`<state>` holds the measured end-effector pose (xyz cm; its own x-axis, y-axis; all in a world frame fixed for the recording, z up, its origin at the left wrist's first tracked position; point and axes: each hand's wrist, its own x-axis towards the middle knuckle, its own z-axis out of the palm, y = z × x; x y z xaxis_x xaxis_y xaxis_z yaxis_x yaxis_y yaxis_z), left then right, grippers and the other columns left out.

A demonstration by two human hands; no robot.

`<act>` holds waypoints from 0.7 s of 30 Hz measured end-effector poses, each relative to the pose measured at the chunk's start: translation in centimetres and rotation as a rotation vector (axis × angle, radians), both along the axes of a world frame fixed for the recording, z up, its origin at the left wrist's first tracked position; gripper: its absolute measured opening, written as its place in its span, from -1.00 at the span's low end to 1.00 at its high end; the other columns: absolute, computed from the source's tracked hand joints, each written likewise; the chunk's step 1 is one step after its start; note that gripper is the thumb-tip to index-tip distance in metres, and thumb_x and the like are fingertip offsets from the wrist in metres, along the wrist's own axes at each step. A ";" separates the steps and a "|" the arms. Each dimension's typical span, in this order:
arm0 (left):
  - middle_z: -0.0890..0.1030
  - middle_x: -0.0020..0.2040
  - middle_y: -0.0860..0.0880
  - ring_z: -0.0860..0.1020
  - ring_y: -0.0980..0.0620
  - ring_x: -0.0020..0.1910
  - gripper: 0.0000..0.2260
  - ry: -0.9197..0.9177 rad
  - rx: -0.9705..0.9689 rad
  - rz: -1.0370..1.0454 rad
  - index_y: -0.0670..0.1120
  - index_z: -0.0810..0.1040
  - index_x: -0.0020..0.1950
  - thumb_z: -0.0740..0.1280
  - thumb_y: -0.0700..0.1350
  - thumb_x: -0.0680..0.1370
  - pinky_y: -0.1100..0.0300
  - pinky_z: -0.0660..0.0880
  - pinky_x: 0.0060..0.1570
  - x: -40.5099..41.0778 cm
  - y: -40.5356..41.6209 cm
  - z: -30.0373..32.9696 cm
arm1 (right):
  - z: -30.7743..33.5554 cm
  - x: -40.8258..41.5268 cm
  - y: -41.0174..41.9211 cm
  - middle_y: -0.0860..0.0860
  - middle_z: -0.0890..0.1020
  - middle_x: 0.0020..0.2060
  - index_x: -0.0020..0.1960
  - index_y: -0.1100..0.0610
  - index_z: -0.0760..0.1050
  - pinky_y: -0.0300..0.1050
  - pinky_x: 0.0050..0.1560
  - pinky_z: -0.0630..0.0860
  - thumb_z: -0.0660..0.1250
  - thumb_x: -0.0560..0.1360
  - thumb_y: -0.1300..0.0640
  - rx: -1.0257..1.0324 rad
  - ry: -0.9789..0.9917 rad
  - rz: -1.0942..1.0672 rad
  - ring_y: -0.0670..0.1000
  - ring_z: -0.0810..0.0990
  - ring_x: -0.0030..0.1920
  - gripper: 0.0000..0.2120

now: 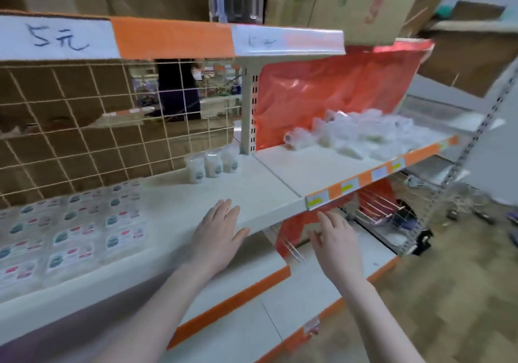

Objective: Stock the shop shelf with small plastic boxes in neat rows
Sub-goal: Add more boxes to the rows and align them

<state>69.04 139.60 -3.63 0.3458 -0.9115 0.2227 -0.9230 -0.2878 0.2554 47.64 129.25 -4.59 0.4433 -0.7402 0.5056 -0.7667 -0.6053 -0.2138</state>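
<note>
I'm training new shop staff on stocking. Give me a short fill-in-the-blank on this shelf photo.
1. Both the left hand and the right hand hold ____.
2. The three upright boxes stand before the wire ____.
3. The loose pile of boxes lies against a ____ plastic sheet.
4. The flat rows of boxes lie to the ____ of the hands.

Missing: nothing; grid; red; left

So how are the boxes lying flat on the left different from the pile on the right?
The flat boxes lie label-up in neat rows; the pile is a loose heap with boxes tipped every way. The flat boxes show teal and pink labels; the pile looks mostly clear and whitish. The flat boxes sit before a wire grid, the pile before an orange sheet. Both rest on the same shelf.
</note>
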 end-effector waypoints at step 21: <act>0.23 0.49 0.01 0.15 0.04 0.46 -0.49 0.006 -0.053 -0.147 -0.03 0.20 0.50 0.17 0.11 0.59 0.20 0.11 0.38 -4.5 -30.2 0.2 | 0.0 -3.4 -26.5 0.28 0.60 -0.01 0.07 0.34 0.55 0.12 -0.01 0.51 0.46 0.34 0.25 0.080 -0.058 -0.206 0.28 0.59 -0.01 -0.66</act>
